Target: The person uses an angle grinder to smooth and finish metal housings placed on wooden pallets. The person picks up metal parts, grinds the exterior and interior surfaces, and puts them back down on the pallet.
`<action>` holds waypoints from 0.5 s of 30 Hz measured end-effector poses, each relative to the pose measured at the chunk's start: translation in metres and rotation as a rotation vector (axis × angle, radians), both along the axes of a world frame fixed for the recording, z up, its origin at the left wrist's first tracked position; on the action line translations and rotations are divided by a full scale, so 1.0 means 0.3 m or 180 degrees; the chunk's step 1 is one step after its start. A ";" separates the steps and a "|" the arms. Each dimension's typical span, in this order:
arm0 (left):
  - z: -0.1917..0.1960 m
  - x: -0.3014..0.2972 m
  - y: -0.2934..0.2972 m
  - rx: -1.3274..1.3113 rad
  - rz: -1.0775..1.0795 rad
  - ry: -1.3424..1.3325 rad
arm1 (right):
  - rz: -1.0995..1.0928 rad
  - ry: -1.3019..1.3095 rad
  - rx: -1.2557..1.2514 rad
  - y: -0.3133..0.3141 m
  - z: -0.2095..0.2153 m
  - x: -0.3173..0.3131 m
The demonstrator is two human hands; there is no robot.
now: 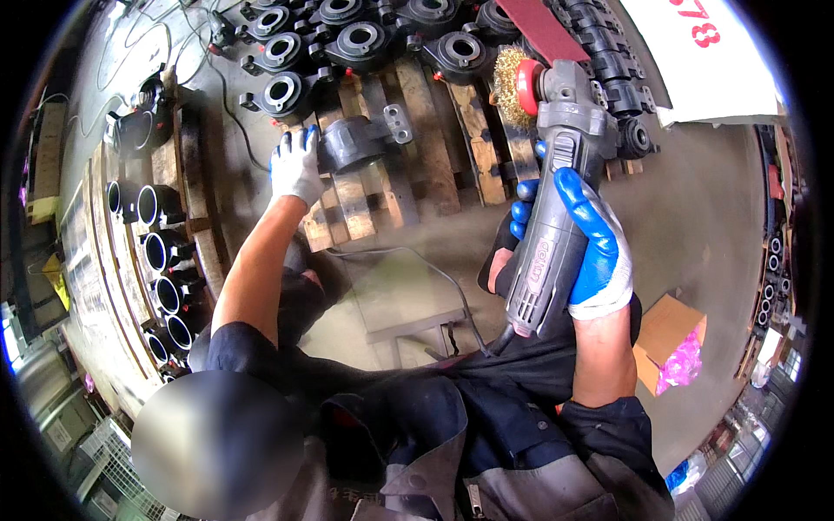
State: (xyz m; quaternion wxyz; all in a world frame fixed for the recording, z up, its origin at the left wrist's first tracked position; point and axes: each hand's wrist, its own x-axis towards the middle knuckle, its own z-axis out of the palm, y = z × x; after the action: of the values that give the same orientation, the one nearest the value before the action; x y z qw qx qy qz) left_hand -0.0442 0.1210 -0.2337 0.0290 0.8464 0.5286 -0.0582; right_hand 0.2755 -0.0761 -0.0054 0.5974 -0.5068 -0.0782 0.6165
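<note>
Clutching the angle grinder (556, 208), right hand (591, 252) wraps tight; left hand (295, 165) presses a grey casting (356, 141) (fingertips hidden).

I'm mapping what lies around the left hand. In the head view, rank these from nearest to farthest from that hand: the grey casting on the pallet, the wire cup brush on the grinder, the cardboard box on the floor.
1. Grey casting: under the left hand, on the pallet.
2. Wire cup brush: to the right, at the head of the angle grinder held in the right hand.
3. Cardboard box: far right, on the floor.
</note>
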 end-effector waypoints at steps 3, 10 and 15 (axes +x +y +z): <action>-0.086 -0.032 0.045 -0.0217 0.0045 -0.0061 | 0.0132 -0.0205 -0.0069 0.024 -0.008 -0.009; 0.049 0.043 0.058 -0.1865 0.0950 -0.0919 | 0.0150 -0.0158 0.0112 0.056 -0.015 0.026; 0.117 -0.130 -0.229 -0.2349 -0.1365 -0.2119 | 0.0039 -0.0135 0.0058 0.019 -0.036 0.028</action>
State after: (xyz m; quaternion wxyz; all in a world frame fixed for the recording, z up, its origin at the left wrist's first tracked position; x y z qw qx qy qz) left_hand -0.0833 0.0522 -0.1985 0.4777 0.8416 0.2506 0.0267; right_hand 0.2837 -0.0702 -0.0163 0.5964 -0.5139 -0.0996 0.6085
